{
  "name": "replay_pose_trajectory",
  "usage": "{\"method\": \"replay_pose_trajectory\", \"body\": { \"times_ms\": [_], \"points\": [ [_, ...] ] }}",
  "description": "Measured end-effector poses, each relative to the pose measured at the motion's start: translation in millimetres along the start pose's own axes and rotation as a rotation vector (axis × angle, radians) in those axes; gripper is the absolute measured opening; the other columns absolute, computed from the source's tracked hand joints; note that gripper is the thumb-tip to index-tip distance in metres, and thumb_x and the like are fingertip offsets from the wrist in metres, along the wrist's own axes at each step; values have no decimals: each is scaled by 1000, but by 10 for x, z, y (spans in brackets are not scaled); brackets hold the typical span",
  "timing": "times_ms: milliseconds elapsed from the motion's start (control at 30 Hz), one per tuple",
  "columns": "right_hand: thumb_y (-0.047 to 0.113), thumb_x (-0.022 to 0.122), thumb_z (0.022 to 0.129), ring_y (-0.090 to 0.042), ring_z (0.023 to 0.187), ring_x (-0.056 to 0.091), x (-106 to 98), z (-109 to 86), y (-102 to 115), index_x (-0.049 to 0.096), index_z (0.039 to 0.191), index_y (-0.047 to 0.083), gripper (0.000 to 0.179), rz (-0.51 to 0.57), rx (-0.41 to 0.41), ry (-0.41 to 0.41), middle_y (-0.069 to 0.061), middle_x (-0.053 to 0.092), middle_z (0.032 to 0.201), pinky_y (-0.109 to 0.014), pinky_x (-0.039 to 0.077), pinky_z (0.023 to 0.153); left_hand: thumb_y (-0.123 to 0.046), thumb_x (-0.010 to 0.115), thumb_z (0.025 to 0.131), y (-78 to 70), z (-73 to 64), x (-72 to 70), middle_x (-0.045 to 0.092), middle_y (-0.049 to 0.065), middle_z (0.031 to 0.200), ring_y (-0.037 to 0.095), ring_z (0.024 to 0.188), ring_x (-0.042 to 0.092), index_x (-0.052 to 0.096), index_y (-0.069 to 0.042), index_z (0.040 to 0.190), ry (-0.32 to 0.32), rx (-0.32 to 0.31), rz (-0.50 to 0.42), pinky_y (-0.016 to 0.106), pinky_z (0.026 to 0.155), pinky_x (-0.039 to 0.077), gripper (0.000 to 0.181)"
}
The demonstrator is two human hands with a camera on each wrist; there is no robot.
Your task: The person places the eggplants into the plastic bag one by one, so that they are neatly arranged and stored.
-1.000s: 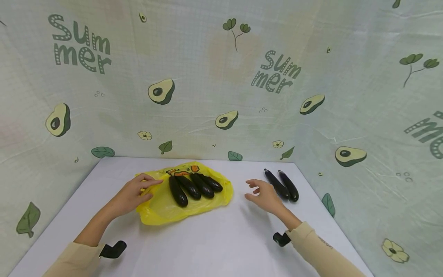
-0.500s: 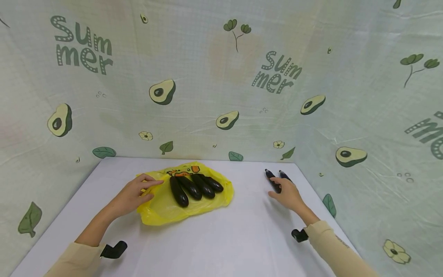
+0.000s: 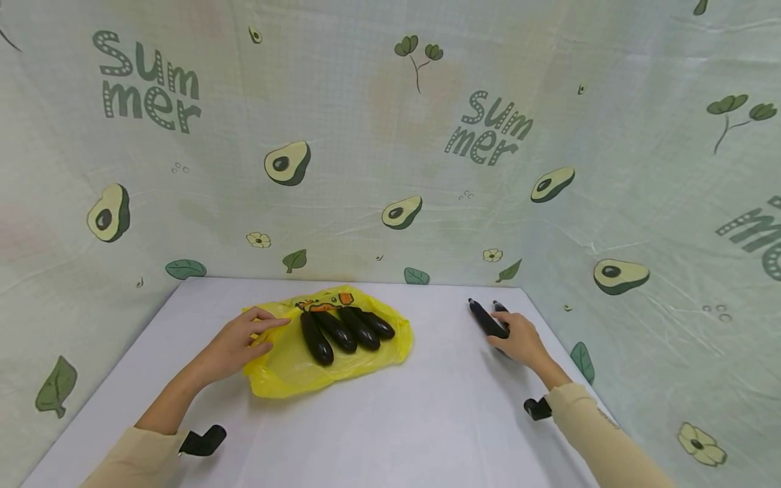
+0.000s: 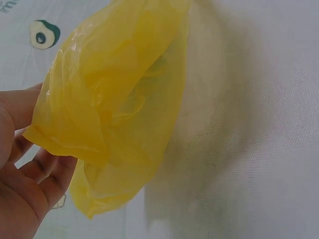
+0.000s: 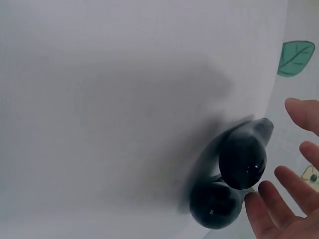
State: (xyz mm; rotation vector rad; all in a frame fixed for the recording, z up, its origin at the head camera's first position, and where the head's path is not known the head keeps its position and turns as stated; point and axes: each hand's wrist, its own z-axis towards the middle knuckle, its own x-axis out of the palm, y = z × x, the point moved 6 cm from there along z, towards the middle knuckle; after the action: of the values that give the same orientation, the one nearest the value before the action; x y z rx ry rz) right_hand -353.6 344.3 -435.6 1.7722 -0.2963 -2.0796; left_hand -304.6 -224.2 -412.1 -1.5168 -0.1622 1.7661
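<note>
My left hand [image 3: 234,347] holds the raised left edge of a yellow plastic bag [image 3: 277,373], with the index finger stretched over it. In the left wrist view the bag's film [image 4: 114,99] hides the thumb tip and part of the fingers [image 4: 57,181]. Several glossy dark eggplants [image 3: 316,339] lie side by side on the bag. At the right, my right hand [image 3: 523,337] hovers over two more eggplants [image 3: 485,318], partly covering the farther right one. The right wrist view shows spread, relaxed fingers [image 5: 291,189] close beside their rounded ends [image 5: 242,159].
A white table [image 3: 372,427] carries everything. Behind and to the right stands a pale cloth backdrop [image 3: 342,102] printed with avocados, leaves and lettering. Black cameras [image 3: 204,440] sit at both wrists.
My right hand has moved right and slightly away from me, from beside the two loose eggplants to over them. The left hand and bag have stayed put.
</note>
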Motion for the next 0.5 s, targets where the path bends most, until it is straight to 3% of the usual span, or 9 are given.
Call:
{"method": "replay_pose_trajectory", "body": {
  "times_ms": [233,500],
  "points": [
    [17,83,91,-49,118,61,49,16,-109,59,145,-4,63,-6,17,19,-36,59,135,-66,50,99,2,77,94,-22,-5,6,61,8,124,26,108,57,71,-13,141,-5,3,8,25,78,53,50],
    [14,83,90,-58,129,55,84,51,-138,63,141,-4,58,-30,5,36,-38,59,136,-69,47,104,2,76,94,-59,-12,-8,61,9,125,27,108,57,70,-10,141,-4,-1,10,25,79,54,49]
  ]
}}
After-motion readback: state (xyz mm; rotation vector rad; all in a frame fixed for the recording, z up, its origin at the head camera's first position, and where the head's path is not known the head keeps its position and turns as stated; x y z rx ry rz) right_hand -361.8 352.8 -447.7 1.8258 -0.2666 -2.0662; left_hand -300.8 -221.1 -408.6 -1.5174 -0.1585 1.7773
